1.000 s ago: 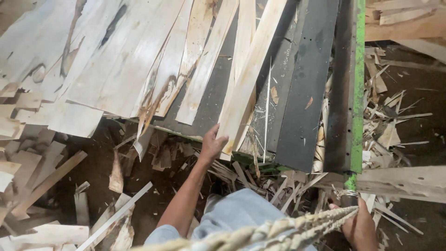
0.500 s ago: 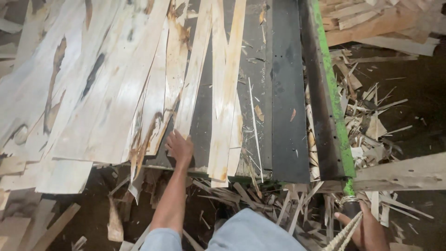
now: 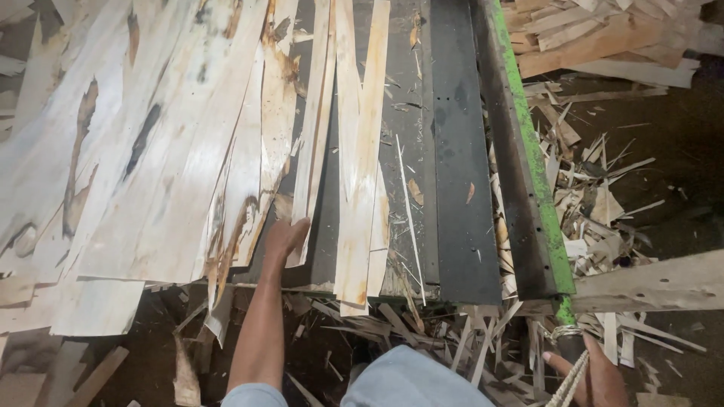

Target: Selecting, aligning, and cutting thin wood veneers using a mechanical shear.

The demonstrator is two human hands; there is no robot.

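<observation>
The left hand [image 3: 285,235] has moved leftward along the near edge of the dark table [image 3: 460,226] since a second ago: then it lay under the narrow pale strips [image 3: 360,151], now it rests flat at the foot of a thin strip [image 3: 313,166] beside the wide, stained veneer sheets [image 3: 173,173]. Its fingers are stretched out, pressing on the wood rather than closed around it, so the work looks to have shifted from the narrow strips to the sheets at ten o'clock. The narrow strips now lie at two o'clock from this hand, just beside it. The right hand [image 3: 596,373], at five o'clock in the view, is closed around a twisted rope [image 3: 567,380] near the green rail [image 3: 537,173]. Wood scraps [image 3: 596,203] litter the floor beyond the rail.
</observation>
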